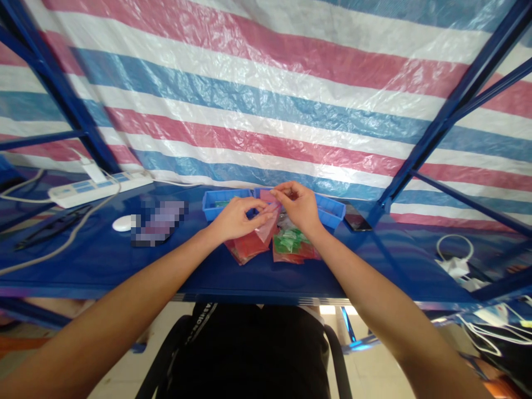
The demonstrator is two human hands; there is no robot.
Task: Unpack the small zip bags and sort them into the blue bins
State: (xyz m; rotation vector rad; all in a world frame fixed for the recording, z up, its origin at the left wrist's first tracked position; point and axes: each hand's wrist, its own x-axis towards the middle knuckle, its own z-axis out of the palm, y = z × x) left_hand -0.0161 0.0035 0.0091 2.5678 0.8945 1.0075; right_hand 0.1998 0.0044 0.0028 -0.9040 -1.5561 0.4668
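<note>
Pinching the top edge of a thin pink bag (266, 228), the thumb and forefinger of the right hand (300, 206) are closed together, its other fingers curled loosely behind them. The left hand (241, 217) meets the same bag from its left side, fingers reaching forward and partly bent, with a gap between forefinger and thumb nearer the palm; the tips lie against the bag, though I cannot tell how firmly they grip. The pink bag hangs between the two hands, above the blue table (374, 263).

Just below the pink bag and to its left lies a stack of red bags (248, 247), partly under the left wrist. Below it to the right, green packets (291, 241) rest on more reddish bags (287, 258). Just behind the pink bag stands a row of blue bins (213, 213), partly hidden by the hands; greenish contents show in the left one. Farther right of the bag lies a dark phone (358, 217). Well to its left are a white rounded object (123, 223), a blurred-out item (161, 223) and a power strip (102, 189). Beyond everything, a striped sheet (266, 94) rises behind the table.
</note>
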